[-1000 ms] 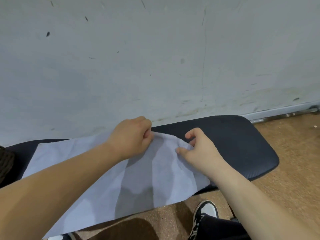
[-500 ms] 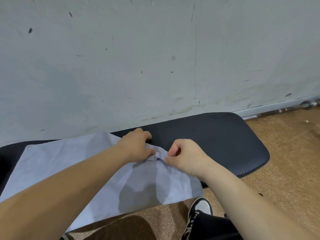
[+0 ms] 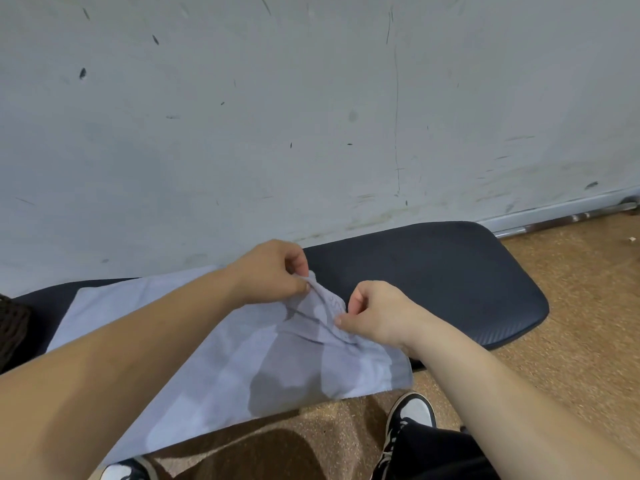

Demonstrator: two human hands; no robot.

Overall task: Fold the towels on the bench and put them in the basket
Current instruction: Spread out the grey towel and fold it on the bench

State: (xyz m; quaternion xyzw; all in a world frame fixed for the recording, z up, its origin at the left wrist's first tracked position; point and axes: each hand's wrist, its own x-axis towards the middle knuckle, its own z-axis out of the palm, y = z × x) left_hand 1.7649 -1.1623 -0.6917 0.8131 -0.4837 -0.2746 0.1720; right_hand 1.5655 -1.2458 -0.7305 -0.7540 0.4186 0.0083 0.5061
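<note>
1. The towel (image 3: 263,368) is spread along the bench (image 3: 433,271), long axis left to right, bulk left of both grips.
2. Its far right corner is pinched by the left hand (image 3: 273,271).
3. The right edge, slightly nearer, is pinched by the right hand (image 3: 377,313).

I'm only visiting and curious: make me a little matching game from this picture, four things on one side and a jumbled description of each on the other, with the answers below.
Things:
1. towel
2. bench
3. shoe
4. metal bar

Descriptions:
A. black and white, on the floor
B. silvery, lying at the foot of the wall
C. pale, draped over the bench's front edge
D. dark and padded, standing against the wall

Pairs: 1-C, 2-D, 3-A, 4-B.
</note>
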